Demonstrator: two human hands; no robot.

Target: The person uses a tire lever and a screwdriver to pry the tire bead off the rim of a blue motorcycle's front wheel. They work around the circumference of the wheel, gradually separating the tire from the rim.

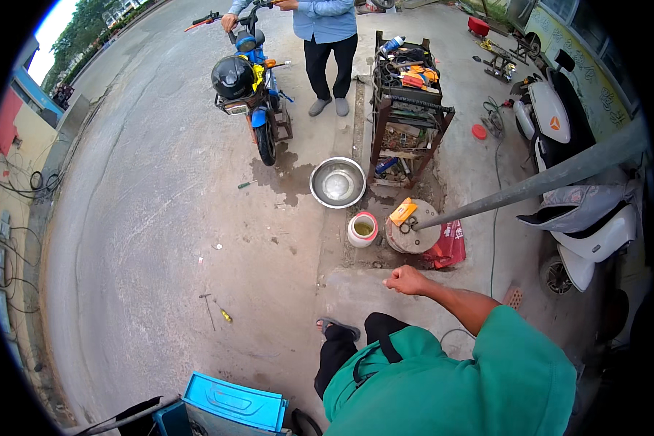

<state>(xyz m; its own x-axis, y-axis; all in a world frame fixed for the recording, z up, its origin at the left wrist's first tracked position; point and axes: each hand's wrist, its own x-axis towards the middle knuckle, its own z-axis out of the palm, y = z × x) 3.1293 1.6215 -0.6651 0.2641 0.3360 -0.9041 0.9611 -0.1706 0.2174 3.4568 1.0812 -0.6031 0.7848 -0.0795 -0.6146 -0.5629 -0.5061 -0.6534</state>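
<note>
My right hand [406, 280] reaches out over the ground from a green sleeve, its fingers curled together. Whatever they hold, if anything, is too small to make out. Nearest to it is a round concrete base [413, 243] around a grey pole [530, 182]. On that base lie an orange box [403, 211] and small dark rings [407, 224]. A white tub with a pink rim [362, 230], holding yellowish liquid, stands beside the base. Just beyond the tub sits a metal basin [337, 183] with some clear liquid in it. My left hand is out of view.
A tool cart [408, 109] stands beyond the basin. Another person [325, 43] holds a blue motorbike [258, 94] with a black helmet on it. White scooters [596, 247] are at right. A screwdriver [227, 316] and a blue lidded box [234, 401] are at lower left.
</note>
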